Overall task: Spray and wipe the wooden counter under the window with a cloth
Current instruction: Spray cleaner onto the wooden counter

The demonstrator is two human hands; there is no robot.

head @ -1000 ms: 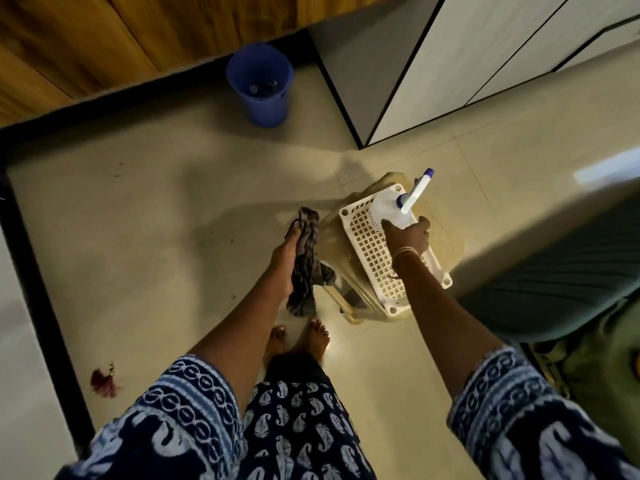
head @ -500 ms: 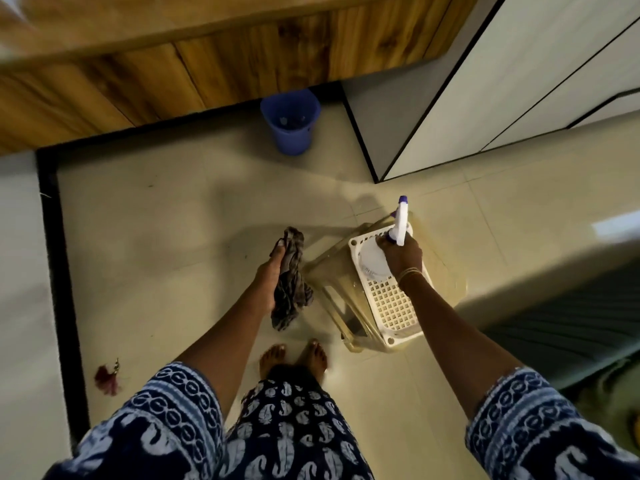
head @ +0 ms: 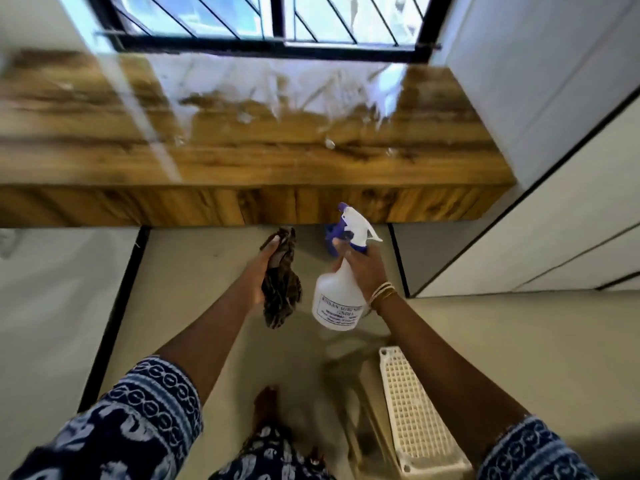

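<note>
The glossy wooden counter (head: 263,150) runs across the view under a barred window (head: 273,22) and mirrors the window's light. My left hand (head: 258,275) grips a dark brown crumpled cloth (head: 280,296), which hangs below the counter's front edge. My right hand (head: 363,268) holds a white spray bottle (head: 337,299) by its neck, upright, a finger near the purple trigger. The white nozzle (head: 360,223) sits just in front of the counter's front face. Both hands are in the air above the floor, short of the counter top.
A white perforated plastic stool (head: 415,417) stands on the beige tiled floor at my right. A blue bucket (head: 330,237) is partly hidden behind the spray bottle, under the counter. White cabinet panels (head: 554,168) close off the right side. My bare foot (head: 266,403) shows below.
My right hand has lifted the spray bottle off the stool and raised it toward the counter. The view has tilted up from the floor to the counter and window. My left hand keeps the cloth.
</note>
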